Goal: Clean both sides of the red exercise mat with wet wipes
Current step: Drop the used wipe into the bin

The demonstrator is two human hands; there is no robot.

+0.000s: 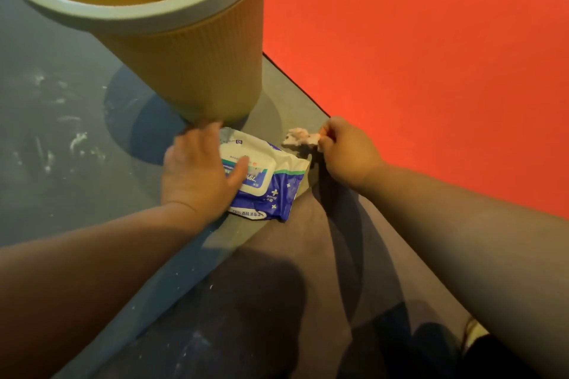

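Ribbed matt plastic on the bin [197, 71] wall, smooth pale rim [184, 14] on top. Pack [277, 203]: glossy, crinkled plastic film with a smooth hard flap [261, 172]. Mat [431, 55] looks matt, even red. Wipe [300, 137], crumpled and fibrous. Floor [46, 132] matt grey, scuffed white.

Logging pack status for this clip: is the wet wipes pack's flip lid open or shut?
Shut: the white flip lid lies flat on the wet wipes pack, with the left hand resting on it.
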